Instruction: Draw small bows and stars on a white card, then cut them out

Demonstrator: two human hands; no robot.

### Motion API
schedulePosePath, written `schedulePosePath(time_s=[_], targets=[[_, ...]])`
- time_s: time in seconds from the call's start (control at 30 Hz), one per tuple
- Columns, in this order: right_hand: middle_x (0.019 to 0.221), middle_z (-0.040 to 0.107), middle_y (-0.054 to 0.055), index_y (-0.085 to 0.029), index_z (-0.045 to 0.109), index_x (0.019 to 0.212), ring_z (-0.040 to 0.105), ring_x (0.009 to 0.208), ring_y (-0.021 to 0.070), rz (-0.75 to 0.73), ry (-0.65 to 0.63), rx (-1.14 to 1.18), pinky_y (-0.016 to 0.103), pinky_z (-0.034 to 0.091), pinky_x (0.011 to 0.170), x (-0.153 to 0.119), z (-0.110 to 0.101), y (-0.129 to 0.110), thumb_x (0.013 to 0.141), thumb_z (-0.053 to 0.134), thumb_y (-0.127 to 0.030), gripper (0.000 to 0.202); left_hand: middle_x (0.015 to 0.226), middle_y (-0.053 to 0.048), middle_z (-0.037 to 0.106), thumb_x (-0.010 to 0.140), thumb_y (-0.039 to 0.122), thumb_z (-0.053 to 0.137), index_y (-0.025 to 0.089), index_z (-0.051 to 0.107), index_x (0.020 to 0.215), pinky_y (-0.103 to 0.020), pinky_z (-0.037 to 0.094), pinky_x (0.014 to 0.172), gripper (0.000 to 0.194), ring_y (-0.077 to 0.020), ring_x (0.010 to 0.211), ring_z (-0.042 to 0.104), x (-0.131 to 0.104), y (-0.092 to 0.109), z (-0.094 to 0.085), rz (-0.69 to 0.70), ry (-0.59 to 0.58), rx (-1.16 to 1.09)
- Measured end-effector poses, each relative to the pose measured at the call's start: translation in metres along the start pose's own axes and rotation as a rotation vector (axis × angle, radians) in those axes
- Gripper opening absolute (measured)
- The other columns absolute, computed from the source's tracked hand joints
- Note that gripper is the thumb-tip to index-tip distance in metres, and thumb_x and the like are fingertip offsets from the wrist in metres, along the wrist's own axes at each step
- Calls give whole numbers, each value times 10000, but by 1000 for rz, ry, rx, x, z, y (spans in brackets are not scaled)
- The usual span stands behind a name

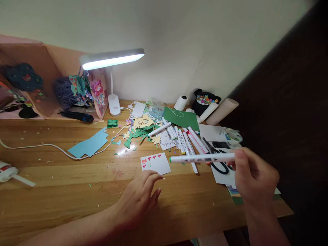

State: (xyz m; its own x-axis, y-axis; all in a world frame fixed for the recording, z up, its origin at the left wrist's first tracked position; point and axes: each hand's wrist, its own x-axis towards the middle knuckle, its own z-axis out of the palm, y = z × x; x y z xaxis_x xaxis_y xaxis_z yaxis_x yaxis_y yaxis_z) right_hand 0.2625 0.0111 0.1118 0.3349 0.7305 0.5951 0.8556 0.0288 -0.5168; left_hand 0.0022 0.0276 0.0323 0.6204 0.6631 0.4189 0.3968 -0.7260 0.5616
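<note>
My right hand (256, 174) pinches one end of a white marker (205, 157), holding it level above the table with its green-marked end pointing left. A small white paper card (160, 165) lies on the wood, bearing red bows, a reddish face-like drawing and a small green outline. At the card's lower edge rests my left hand (142, 193), fingers loosely bent and apart, with nothing visible in it. Several more white markers (188, 143) lie in a loose pile just beyond the held one. Black-handled scissors (220, 167) sit partly behind the right hand.
A lit desk lamp (114, 106) stands at the back, its white cable (58, 148) crossing the table. Paper scraps (142, 126), blue paper (88, 142) and green card (181, 118) lie around. A pink box (74, 58) stands left; a black marker pouch (202, 106) and paper rolls (222, 112) stand back right.
</note>
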Motion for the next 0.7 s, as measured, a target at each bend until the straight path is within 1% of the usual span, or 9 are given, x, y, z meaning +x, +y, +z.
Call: schedulePosePath(time_s=[0.07,0.17,0.27,0.33,0.4,0.47,0.57,0.63,0.7], targets=[[456,405,-30,-200,463,518,370,435,120,99,-109,189,251,295,433,-4,6,-10,874,458,-443,431,1024,-95,577,916,224,405,163,365,1196,-297,506,723,289,-180,844,592,3,5,-6,-85,-13,-27],[417,375,-41,-198,434,475,341,396,102,182,-288,358,242,265,393,-8,21,-18,863,475,-465,473,976,-82,585,924,316,418,156,370,1205,-305,503,701,327,-182,808,585,6,10,-10,-117,-90,-79],[418,378,-39,-199,420,472,348,401,100,222,-348,480,238,269,399,-10,39,-20,869,464,-483,490,833,-56,580,946,329,343,162,493,1001,-298,481,606,232,-184,699,562,5,11,-8,-135,-164,-28],[436,392,-40,-201,438,515,346,406,100,267,-389,595,235,261,395,-12,49,-20,864,450,-522,475,754,-48,560,958,314,275,162,503,849,-283,450,542,294,-174,621,527,3,11,-4,-160,-172,31],[463,407,-49,-204,463,592,330,403,93,303,-535,765,228,243,388,-17,58,-24,832,460,-582,448,705,-41,546,962,315,240,166,482,782,-274,424,506,336,-167,575,496,2,10,0,-161,-168,66],[514,417,-58,-205,485,684,329,419,84,327,-797,928,216,239,395,-28,65,-31,793,518,-590,402,702,-42,554,964,334,237,166,482,794,-275,425,514,342,-169,580,497,1,10,1,-130,-174,62],[592,431,-47,-199,516,782,353,471,81,391,-1152,1040,210,252,423,-48,66,-46,822,544,-489,294,819,-62,604,966,344,263,162,501,923,-282,461,623,303,-178,703,550,1,15,-3,-55,-211,-28],[596,435,-40,-195,538,832,363,479,87,403,-1222,1044,219,259,430,-56,58,-50,844,523,-451,257,847,-64,615,970,339,258,162,502,955,-268,462,646,302,-171,727,557,-1,21,-8,-34,-244,-67],[564,435,-34,-205,544,812,377,456,98,375,-1201,991,232,259,407,-53,45,-45,836,515,-471,269,795,-55,613,974,344,216,163,508,895,-241,452,601,352,-155,662,545,-8,28,-14,-35,-289,-69]])
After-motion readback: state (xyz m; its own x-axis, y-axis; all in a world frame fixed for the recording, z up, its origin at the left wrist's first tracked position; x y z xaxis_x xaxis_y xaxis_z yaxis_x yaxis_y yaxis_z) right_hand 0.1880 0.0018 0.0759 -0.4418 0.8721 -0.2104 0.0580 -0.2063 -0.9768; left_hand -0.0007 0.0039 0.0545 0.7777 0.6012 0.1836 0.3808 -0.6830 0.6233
